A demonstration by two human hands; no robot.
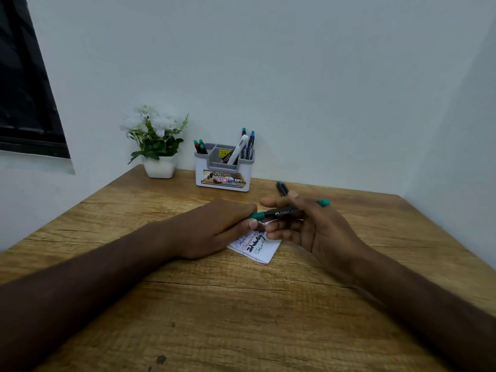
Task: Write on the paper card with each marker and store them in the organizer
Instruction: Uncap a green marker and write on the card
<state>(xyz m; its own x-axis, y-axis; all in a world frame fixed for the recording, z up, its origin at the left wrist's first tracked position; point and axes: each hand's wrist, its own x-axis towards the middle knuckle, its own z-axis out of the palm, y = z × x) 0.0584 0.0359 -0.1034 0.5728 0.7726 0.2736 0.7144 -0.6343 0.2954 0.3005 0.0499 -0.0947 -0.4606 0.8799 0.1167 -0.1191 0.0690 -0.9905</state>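
A green-capped black marker (284, 212) lies level above the table, held between both hands. My left hand (214, 228) grips its green cap end with curled fingers and thumb. My right hand (303, 224) holds the barrel, its green tail sticking out to the right. Under the hands lies the white paper card (259, 248), covered with blue, green and black writing. The white and grey organizer (224, 169) stands at the back with several markers upright in its compartments. Another dark marker (282, 188) lies on the table just behind my right hand.
A white pot of white flowers (158, 146) stands left of the organizer near the wall. The wooden table (214, 304) runs into a corner, with walls behind and to the right. A dark window (24, 89) is at the upper left.
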